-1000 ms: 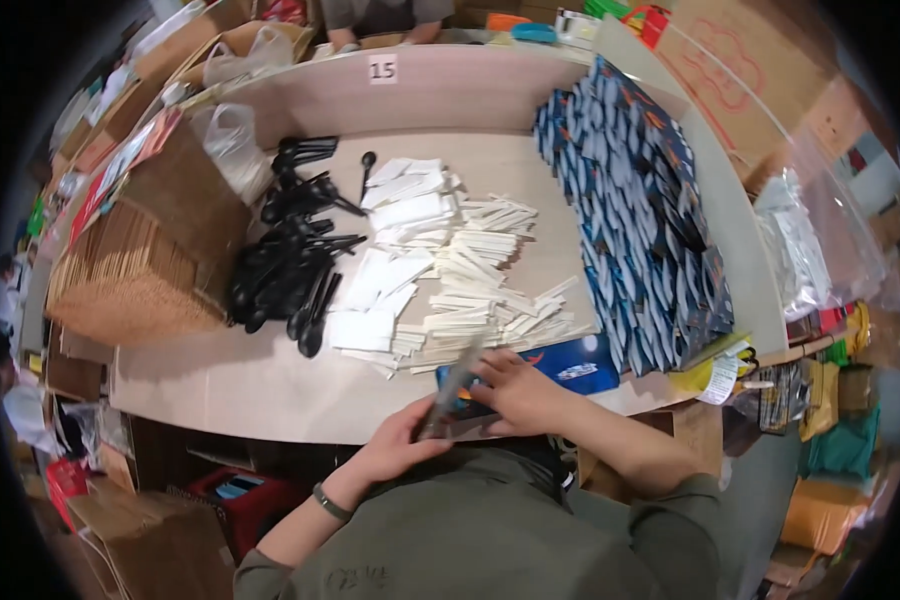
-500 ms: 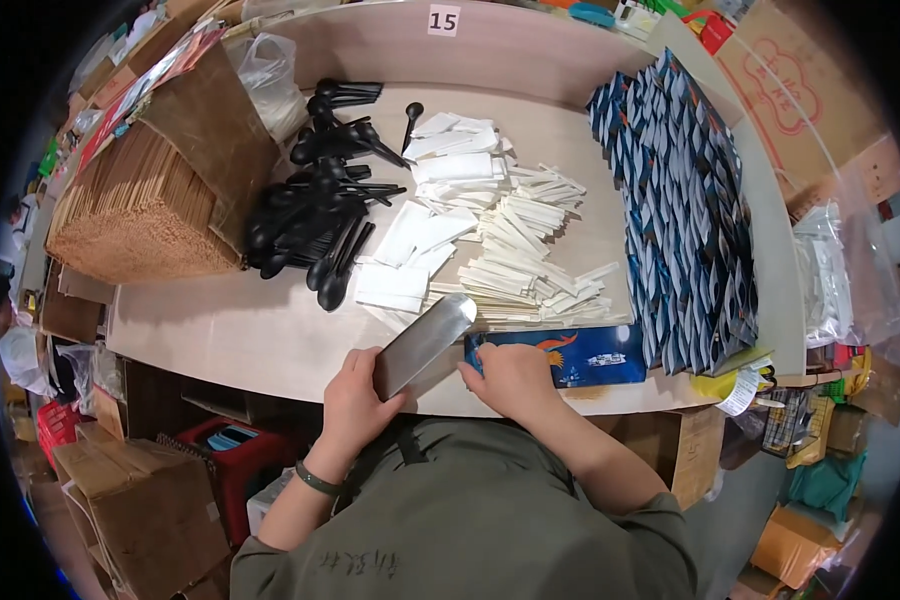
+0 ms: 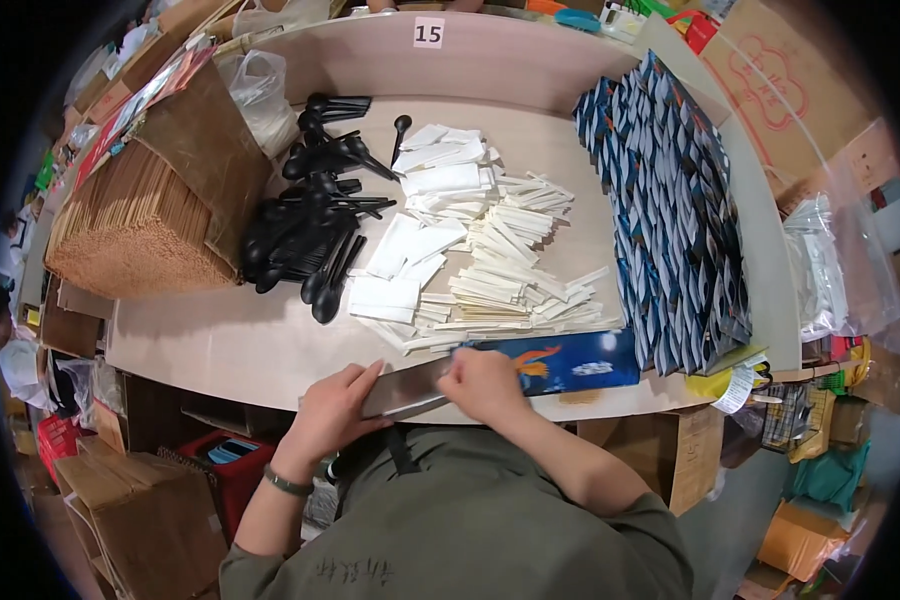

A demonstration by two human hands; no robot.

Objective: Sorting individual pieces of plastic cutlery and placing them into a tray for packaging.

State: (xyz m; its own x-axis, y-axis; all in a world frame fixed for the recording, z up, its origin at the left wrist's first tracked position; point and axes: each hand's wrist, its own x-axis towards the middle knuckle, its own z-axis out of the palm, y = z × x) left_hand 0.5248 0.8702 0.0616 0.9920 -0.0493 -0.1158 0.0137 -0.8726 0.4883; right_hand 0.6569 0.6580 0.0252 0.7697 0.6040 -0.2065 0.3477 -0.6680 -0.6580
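My left hand [image 3: 326,416] grips the rear end of a shiny metal chute [image 3: 406,388], long and narrow, which lies almost level at the table's front edge. Its far end meets the left end of a flat blue packet [image 3: 592,364] with an orange print. My right hand [image 3: 488,388] is closed in a pinch on that end of the packet. Behind those fingers I cannot tell how far the chute reaches into the packet. Just beyond the packet lie many slim white paper-wrapped sticks [image 3: 515,275], with folded white napkins [image 3: 410,245] to their left.
Black plastic spoons [image 3: 310,235] are heaped left of the napkins. A carton of tightly stacked brown sheets [image 3: 135,225] stands at the far left. Along the right side wall [image 3: 770,270] runs a dense row of filled blue packets [image 3: 670,220]. A raised back wall [image 3: 530,65] closes the table.
The metal chute has swung down from a raised slant to nearly level, its tip now at the packet's left end. My left hand has shifted left and lower; the right still pinches the packet.
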